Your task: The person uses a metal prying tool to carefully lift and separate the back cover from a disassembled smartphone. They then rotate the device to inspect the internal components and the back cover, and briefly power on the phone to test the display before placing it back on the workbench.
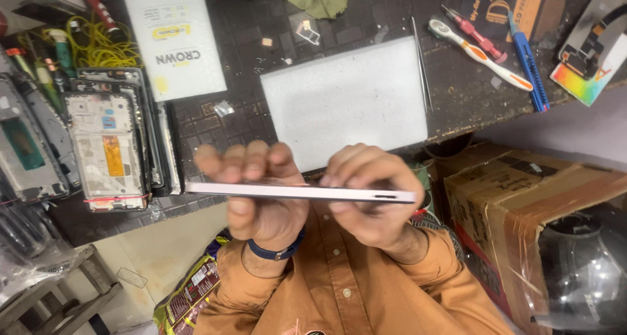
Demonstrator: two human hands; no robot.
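Both hands, left and right, clamp a slim phone edge-on, just below the white pad on the counter; inspecting its seam, judging by the grip; prying next needs a thin tool.

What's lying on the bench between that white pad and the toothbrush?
In the head view, slim metal tweezers lie lengthwise along the edge of the white pad, between it and the white-and-orange toothbrush. Beyond them, only dark bench top shows.
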